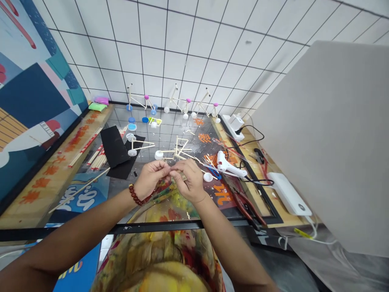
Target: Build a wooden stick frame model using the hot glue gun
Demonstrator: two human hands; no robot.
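My left hand (152,178), with a beaded bracelet at the wrist, and my right hand (190,179) meet fingertip to fingertip above the near part of the glass tabletop (146,217). Both hands pinch; whatever lies between the fingertips is too small to make out. Just beyond them lies a stick frame (183,148) with a white wheel (159,155). To its left, another stick piece (144,144) has white round wheels. A white bottle cap (208,177) rests right of my right hand, beside blue-handled scissors (216,173). Left of my left hand are black sheets (114,147).
Stick models (174,101) with wheels stand along the tiled wall. At right are a white glue gun (229,166), red-handled pliers (243,202), a power strip (232,129) and a white power bank (288,194). Wooden chopsticks (99,160) and blue caps (131,127) lie left.
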